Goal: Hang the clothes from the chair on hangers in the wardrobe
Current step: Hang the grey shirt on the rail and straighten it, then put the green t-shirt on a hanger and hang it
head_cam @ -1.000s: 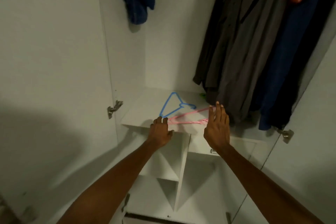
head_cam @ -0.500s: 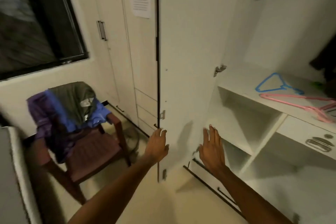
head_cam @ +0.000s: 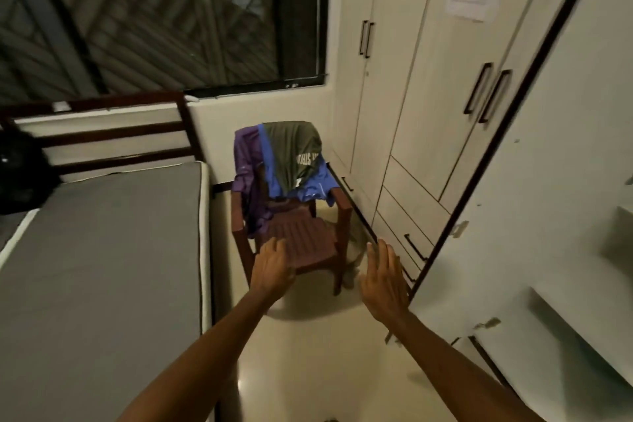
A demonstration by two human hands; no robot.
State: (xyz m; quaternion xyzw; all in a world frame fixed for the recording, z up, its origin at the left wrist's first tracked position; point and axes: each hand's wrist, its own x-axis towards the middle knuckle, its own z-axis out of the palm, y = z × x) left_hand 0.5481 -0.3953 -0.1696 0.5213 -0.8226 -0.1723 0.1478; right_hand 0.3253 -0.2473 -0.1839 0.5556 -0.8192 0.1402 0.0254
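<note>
A brown plastic chair point(head_cam: 301, 243) stands in the corner between the bed and the cupboards. Over its back hang a grey-green shirt with white lettering point(head_cam: 293, 151), a blue garment point(head_cam: 308, 187) and a purple garment point(head_cam: 246, 168). My left hand point(head_cam: 272, 267) and my right hand point(head_cam: 385, 281) reach out in front of the chair seat, both empty with fingers loosely straight, short of the clothes. The open wardrobe door point(head_cam: 534, 181) fills the right side. The hangers and the wardrobe's inside are out of view.
A bed with a grey mattress point(head_cam: 99, 267) lies on the left with a dark headboard point(head_cam: 102, 134). A dark window point(head_cam: 164, 14) is above. Closed white cupboards with black handles point(head_cam: 421, 86) stand behind the chair. Pale floor point(head_cam: 308, 353) runs between bed and wardrobe.
My view has swung left from the wardrobe shelf with the hangers to the chair. Both hands left the shelf and now reach toward the chair, still empty.
</note>
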